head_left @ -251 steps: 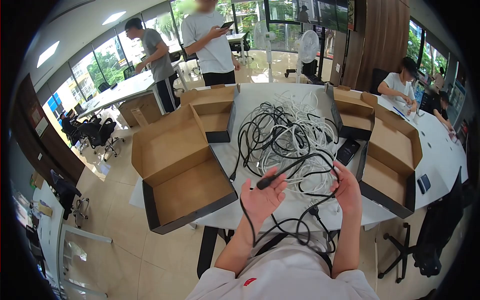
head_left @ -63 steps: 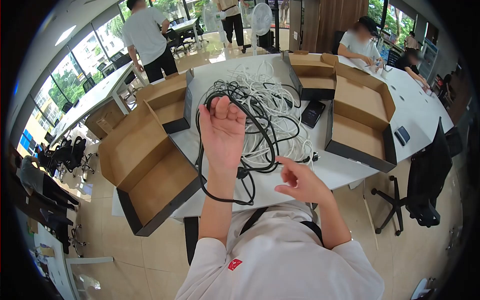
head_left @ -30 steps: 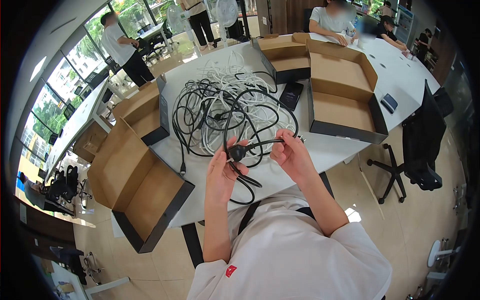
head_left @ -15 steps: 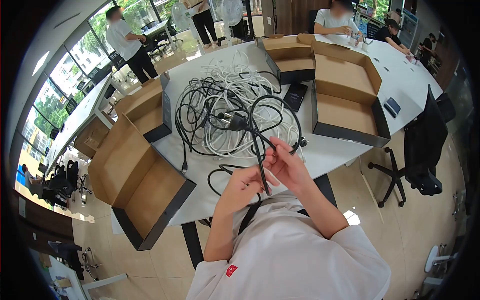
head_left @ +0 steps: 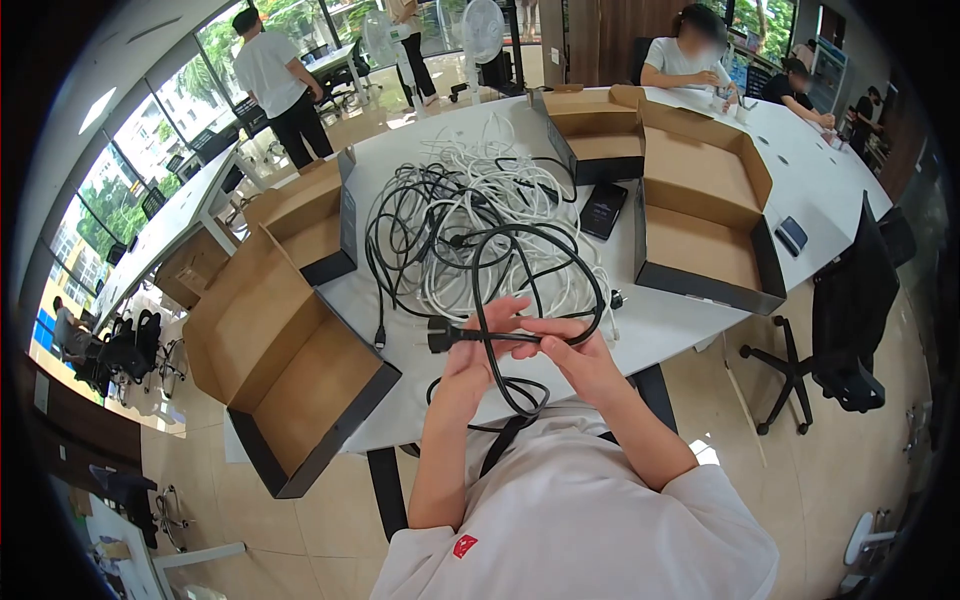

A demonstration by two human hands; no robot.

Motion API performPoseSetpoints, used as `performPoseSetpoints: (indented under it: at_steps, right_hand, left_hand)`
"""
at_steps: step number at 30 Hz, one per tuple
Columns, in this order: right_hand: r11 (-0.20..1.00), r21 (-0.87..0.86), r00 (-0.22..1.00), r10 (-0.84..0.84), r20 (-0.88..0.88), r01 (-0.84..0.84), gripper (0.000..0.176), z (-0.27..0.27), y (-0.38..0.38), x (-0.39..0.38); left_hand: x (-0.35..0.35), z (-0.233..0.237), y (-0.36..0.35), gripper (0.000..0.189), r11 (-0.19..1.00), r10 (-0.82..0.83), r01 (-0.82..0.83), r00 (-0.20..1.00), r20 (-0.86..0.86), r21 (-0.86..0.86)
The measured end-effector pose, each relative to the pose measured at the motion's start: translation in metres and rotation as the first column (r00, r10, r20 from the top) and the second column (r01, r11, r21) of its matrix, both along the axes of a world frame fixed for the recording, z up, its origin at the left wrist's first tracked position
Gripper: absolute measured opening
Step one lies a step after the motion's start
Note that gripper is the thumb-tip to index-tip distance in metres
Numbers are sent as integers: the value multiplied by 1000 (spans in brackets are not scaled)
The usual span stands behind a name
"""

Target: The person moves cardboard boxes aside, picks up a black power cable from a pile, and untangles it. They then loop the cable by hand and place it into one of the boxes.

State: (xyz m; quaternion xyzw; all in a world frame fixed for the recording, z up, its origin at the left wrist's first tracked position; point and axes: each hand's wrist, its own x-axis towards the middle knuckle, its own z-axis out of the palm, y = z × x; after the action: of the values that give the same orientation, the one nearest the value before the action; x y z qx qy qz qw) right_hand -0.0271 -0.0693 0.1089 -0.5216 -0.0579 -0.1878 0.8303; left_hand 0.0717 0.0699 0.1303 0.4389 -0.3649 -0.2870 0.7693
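A black power cord (head_left: 540, 232) is looped between my two hands, above the table's front edge. Its black plug (head_left: 440, 335) points left, just beyond my left hand (head_left: 478, 362). That hand holds the cord near the plug, its fingers partly extended behind the strands. My right hand (head_left: 577, 362) pinches the cord between thumb and fingers, where the big loop meets the straight stretch. Beyond both hands lies a tangled pile of white cables (head_left: 500, 165) and black cables (head_left: 400, 215). A lower part of the cord hangs near my lap.
Open cardboard boxes stand on the left (head_left: 300, 400) and right (head_left: 710, 240) of the white table (head_left: 620, 320). A black phone (head_left: 604, 210) lies by the pile; a dark small case (head_left: 790, 235) is farther right. An office chair (head_left: 850, 300) stands at right. Several people are in the background.
The plug has swung down and left, from above the pile to beside my left hand. The cord now forms a larger loop between my hands, and my left hand has moved up.
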Motion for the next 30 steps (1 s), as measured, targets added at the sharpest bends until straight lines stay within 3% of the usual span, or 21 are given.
performPoseSetpoints:
  at_steps: [1, 4, 5, 8, 9, 12, 13, 14, 16, 20, 21, 24, 25, 27, 30]
  right_hand:
    - [1000, -6, 1000, -7, 21, 7, 28, -4, -1, 1]
    - [999, -31, 999, -37, 34, 38, 26, -13, -2, 2]
    - [998, -41, 998, -50, 31, 51, 26, -14, -2, 2]
    - [996, -87, 999, -29, 28, 31, 26, -8, 1, -1]
    - [998, -64, 999, -1, 49, 4, 26, -8, -2, -1]
    - [994, -76, 993, -67, 101, 75, 27, 8, -7, -3]
    - [986, -117, 993, -115, 12, 115, 26, 4, -11, -5]
    - [985, -115, 991, -128, 35, 131, 26, 2, -12, -5]
    - [980, -111, 985, -156, 78, 164, 26, 2, -13, -6]
    - [894, -340, 937, -195, 289, 291, 24, 1, -9, -2]
    - [895, -332, 937, -207, 281, 297, 23, 1, -6, -1]
    - [985, -161, 995, -67, -71, 55, 24, 8, -3, -10]
    - [992, -112, 994, 47, -103, -58, 25, 7, -5, -12]
    - [989, -135, 996, 45, -82, -56, 26, 8, -1, -10]
    - [977, -200, 993, 57, -99, -76, 29, 11, 1, -11]
  left_hand:
    - [-1, 1, 1, 59, 992, -118, 115, 991, -66, -51]
    - [1, 1, 1, 59, 975, -206, 184, 956, -207, -122]
    - [-2, 5, -1, 50, 961, -201, 175, 974, -107, -212]
    - [6, -11, -5, 39, 997, -64, 57, 988, -139, -59]
    - [4, -13, -9, 30, 998, 61, -61, 998, 29, -4]
    - [-18, -25, -18, 33, 968, 193, -217, 964, 182, 124]
    - [-25, -20, -19, 38, 948, 233, -284, 925, 301, 140]
    - [-27, -30, -25, 43, 943, 277, -327, 870, 408, 56]
    - [-34, -38, -35, 42, 950, 309, -311, 903, 298, -45]
    - [-34, -39, -41, 45, 943, 324, -305, 934, 153, -135]
    - [-31, -41, -38, 46, 946, 313, -299, 943, 111, -120]
    - [-25, -35, -35, 54, 939, 309, -292, 948, 72, -183]
    - [-23, -36, -34, 54, 944, 286, -273, 957, 46, -186]
    - [-21, -36, -33, 56, 951, 243, -247, 969, -44, -187]
    - [-24, -24, -28, 45, 947, 131, -191, 964, -233, -258]
